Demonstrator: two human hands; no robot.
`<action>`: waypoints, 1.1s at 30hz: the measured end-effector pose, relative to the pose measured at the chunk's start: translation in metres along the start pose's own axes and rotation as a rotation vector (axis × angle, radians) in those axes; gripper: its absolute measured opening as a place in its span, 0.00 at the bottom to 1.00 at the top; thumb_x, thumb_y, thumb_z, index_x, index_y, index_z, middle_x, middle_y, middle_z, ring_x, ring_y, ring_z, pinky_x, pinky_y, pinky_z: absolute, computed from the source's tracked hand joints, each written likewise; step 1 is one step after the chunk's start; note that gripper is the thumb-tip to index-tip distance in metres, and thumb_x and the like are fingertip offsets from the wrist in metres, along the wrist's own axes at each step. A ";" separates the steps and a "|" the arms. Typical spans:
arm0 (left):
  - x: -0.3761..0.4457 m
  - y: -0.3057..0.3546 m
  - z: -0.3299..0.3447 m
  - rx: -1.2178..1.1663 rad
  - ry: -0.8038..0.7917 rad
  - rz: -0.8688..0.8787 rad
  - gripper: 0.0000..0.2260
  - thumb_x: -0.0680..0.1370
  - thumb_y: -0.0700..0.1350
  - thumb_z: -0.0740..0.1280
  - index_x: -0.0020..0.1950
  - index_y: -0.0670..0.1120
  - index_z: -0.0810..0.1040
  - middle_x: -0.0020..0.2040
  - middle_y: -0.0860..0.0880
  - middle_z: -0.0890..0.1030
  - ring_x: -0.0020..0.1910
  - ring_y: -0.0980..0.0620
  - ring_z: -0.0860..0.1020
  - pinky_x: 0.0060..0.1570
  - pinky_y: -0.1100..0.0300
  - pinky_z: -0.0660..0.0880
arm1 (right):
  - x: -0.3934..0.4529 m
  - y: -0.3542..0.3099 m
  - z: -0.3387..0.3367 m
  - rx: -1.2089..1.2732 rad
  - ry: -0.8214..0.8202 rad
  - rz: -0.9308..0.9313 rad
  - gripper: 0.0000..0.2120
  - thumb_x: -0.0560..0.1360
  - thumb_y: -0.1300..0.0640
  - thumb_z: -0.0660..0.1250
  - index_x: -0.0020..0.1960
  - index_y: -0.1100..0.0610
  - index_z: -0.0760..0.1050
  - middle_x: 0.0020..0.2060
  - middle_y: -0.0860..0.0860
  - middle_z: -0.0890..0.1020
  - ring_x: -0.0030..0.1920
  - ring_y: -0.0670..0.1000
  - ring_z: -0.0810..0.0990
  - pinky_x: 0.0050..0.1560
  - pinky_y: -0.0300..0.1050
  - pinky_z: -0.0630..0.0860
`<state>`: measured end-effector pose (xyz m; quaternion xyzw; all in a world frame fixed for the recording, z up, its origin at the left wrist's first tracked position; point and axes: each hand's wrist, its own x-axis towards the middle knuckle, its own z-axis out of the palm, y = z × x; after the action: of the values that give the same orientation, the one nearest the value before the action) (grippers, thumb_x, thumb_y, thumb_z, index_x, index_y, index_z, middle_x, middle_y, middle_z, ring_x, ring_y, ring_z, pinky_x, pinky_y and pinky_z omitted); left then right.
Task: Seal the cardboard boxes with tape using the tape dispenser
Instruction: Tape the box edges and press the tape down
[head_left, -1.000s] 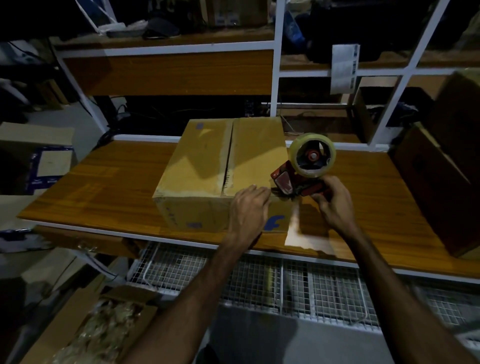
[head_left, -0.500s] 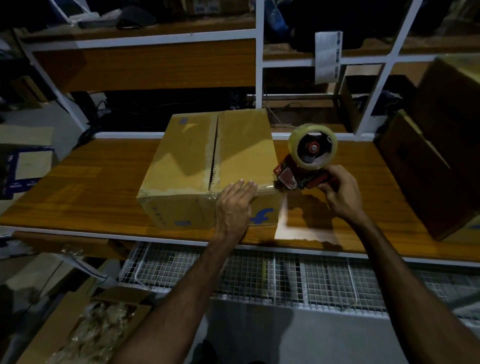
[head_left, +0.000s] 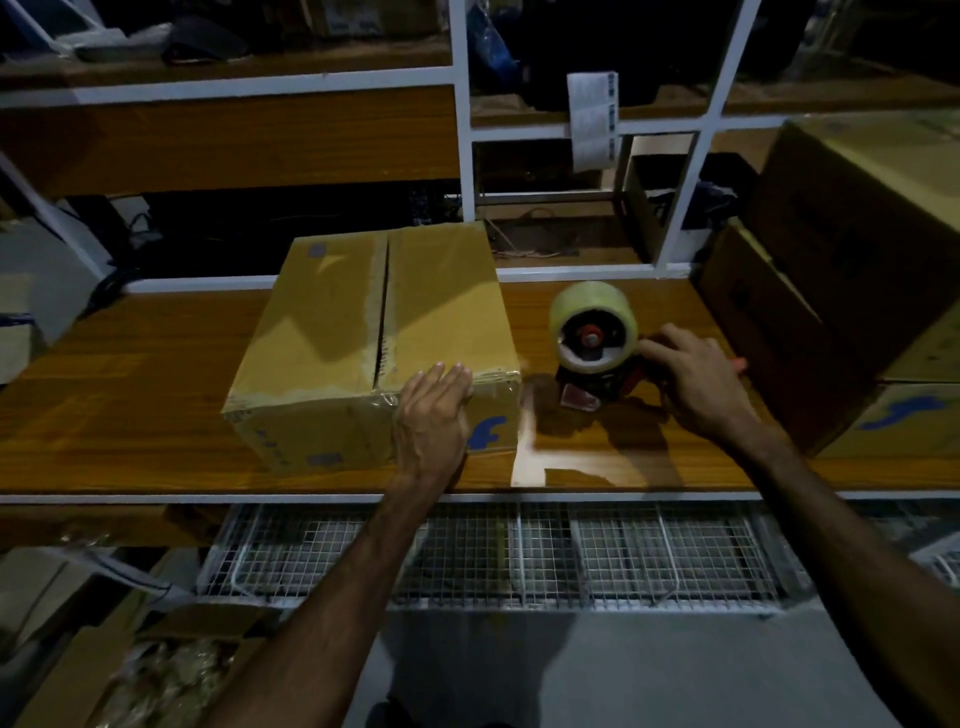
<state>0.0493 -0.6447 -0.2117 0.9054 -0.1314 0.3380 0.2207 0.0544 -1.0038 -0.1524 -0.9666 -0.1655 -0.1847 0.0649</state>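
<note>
Box (head_left: 374, 332) closed, flat on worktop (head_left: 130, 415), left of centre, long seam running away from the viewer. Clear tape along that seam and across the near top edge, wrinkled where it folds down the front face. Blue logo on front face, near right corner.

Left hand (head_left: 434, 415) flat against the near right part of the box, fingers straight and together, fingertips over the top edge on the tape, palm on the front face. Grip wide, holding nothing, just pressing.

Dispenser (head_left: 592, 358) standing on worktop just right of the box, apart from it. Clear tape roll on top, red frame below, blade end pointing toward the viewer.

Right hand (head_left: 696, 379) at the dispenser's right side, fingers loosely bent toward the roll and frame, touching or nearly so. Handle hidden behind the hand; cannot tell whether the grip closes round it.

Larger boxes (head_left: 852, 270) stacked at right end of worktop. Shelf rack (head_left: 460, 130) with white frame behind. Wire mesh (head_left: 519, 556) under the front edge.
</note>
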 end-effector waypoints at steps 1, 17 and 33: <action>0.000 0.000 0.000 0.000 -0.003 -0.002 0.16 0.78 0.36 0.73 0.66 0.42 0.83 0.64 0.44 0.84 0.67 0.43 0.81 0.72 0.43 0.72 | 0.000 -0.004 0.002 -0.039 -0.008 -0.021 0.21 0.80 0.58 0.70 0.70 0.43 0.74 0.55 0.51 0.74 0.52 0.53 0.72 0.49 0.52 0.66; 0.002 0.010 -0.002 -0.019 -0.016 -0.069 0.14 0.80 0.38 0.73 0.65 0.42 0.83 0.63 0.43 0.84 0.66 0.42 0.81 0.72 0.43 0.71 | 0.003 -0.013 0.032 -0.309 -0.238 0.110 0.26 0.79 0.47 0.73 0.74 0.45 0.70 0.63 0.56 0.73 0.62 0.57 0.75 0.62 0.57 0.70; 0.012 0.028 -0.020 0.144 -0.201 -0.041 0.17 0.80 0.42 0.72 0.68 0.42 0.80 0.67 0.41 0.82 0.68 0.41 0.79 0.72 0.41 0.71 | 0.024 -0.012 0.097 0.641 -0.384 0.687 0.30 0.79 0.65 0.71 0.78 0.52 0.67 0.69 0.56 0.79 0.68 0.58 0.79 0.68 0.58 0.79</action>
<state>0.0363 -0.6600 -0.1808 0.9508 -0.1098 0.2493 0.1474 0.1041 -0.9677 -0.2317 -0.9133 0.1045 0.0882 0.3836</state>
